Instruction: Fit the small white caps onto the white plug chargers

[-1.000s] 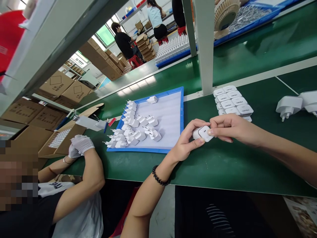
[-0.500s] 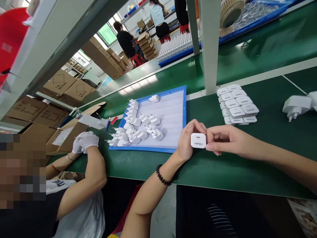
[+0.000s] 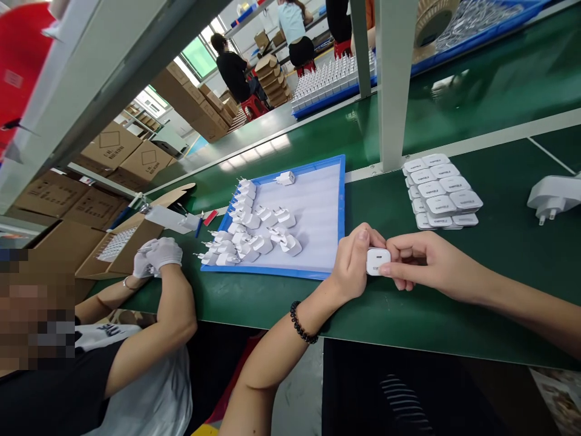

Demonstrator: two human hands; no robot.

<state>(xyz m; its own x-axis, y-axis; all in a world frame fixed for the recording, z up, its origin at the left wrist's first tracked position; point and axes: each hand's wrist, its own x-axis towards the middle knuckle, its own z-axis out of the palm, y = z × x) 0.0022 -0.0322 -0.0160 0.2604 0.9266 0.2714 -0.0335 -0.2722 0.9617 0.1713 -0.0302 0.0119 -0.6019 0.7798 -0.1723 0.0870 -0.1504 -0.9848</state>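
A white wall charger (image 3: 374,267) with a slot-like port on its face is held between my two hands, over the green bench. My left hand (image 3: 350,261) is closed around its left side. From the right, my right hand (image 3: 414,259) grips it, the thumb lying on the lower right of the face. Left of my hands is a blue-rimmed tray (image 3: 342,200) with a pale lining, holding several white plug chargers (image 3: 261,244) bunched at its left side. One more charger (image 3: 285,178) lies apart near the tray's far edge.
Stacked white printed pieces (image 3: 447,192) sit beyond my right hand, with a larger white plug adapter (image 3: 554,197) at far right. At left, a co-worker's gloved hands (image 3: 158,257) are beside an open carton (image 3: 118,248). A metal post (image 3: 394,91) rises behind the tray.
Both hands and the charger have shifted slightly right, as has much of the view. My right thumb now covers part of the charger's face, where the printing showed plainly before.
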